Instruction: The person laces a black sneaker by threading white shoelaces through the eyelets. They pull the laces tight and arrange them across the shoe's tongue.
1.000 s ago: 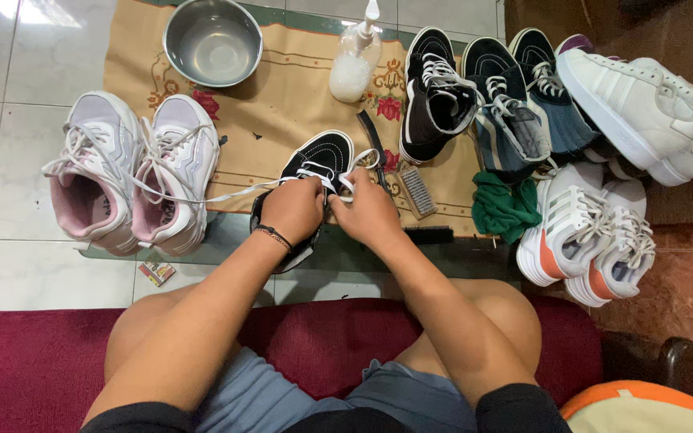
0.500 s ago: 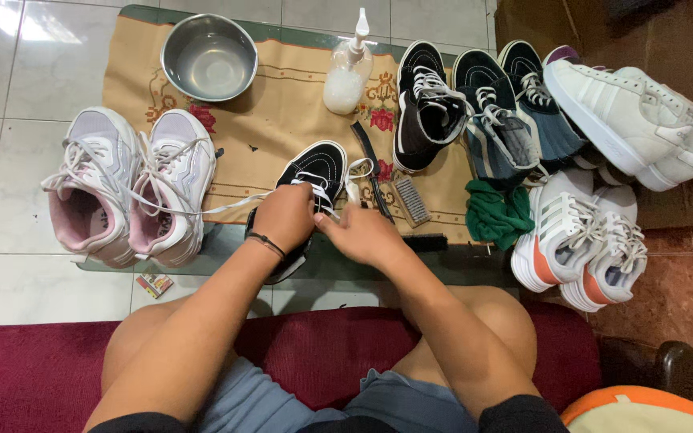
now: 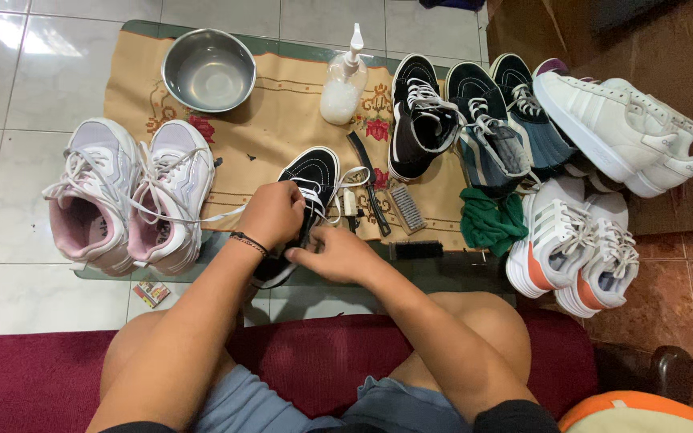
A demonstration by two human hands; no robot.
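A black low sneaker with a white stripe (image 3: 308, 178) lies on the glass table in front of my knees. My left hand (image 3: 270, 215) is closed over its white laces near the tongue, with a dark band on the wrist. My right hand (image 3: 338, 255) rests at the shoe's heel side, fingers pinched toward the lace. A white lace (image 3: 202, 216) trails left from the shoe toward the white and pink sneakers (image 3: 126, 196).
A steel bowl (image 3: 208, 70) and a pump bottle (image 3: 343, 80) stand on the beige mat (image 3: 282, 120). Two brushes (image 3: 404, 208) lie right of the shoe, beside a green cloth (image 3: 489, 223). Black high-tops (image 3: 423, 116), dark sneakers (image 3: 499, 128) and white sneakers (image 3: 619, 132) crowd the right.
My right hand has dropped back toward me along the shoe. My left hand stays closed on the laces. The view has shifted slightly.
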